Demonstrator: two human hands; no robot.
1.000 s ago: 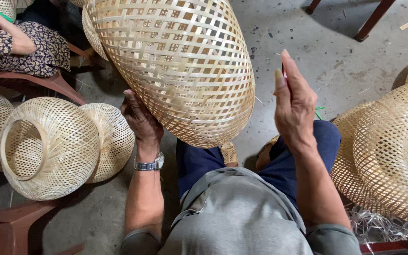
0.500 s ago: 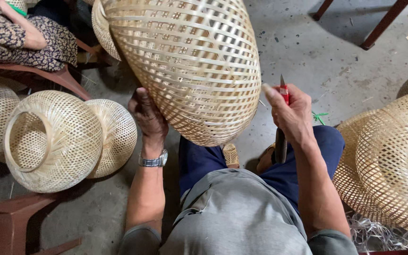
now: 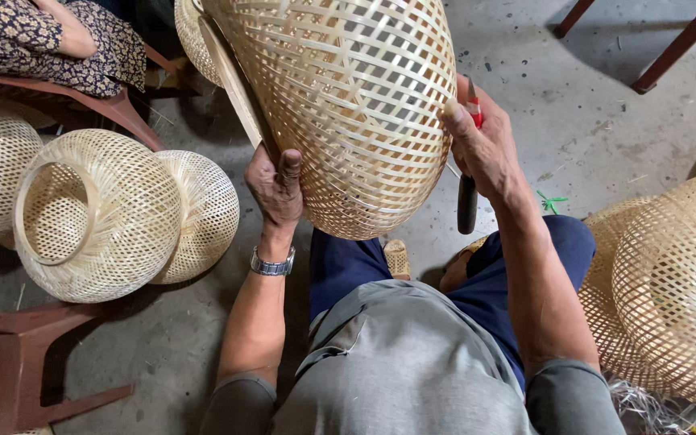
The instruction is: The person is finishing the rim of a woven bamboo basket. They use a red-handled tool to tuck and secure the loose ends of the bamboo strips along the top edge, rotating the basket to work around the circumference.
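basket: big woven one (image 3: 348,105) over the knees
left hand (image 3: 277,187): fingers curled, bracing basket's lower left edge
right hand (image 3: 483,145): grip closed on cutters (image 3: 467,189) at basket's right side
tip: I'd keep the basket braced firm and make small snips

Your left hand (image 3: 277,187) is raised with fingers curled and thumb upright, watch on its wrist; your right hand (image 3: 481,145) is closed, forearm angled upward.
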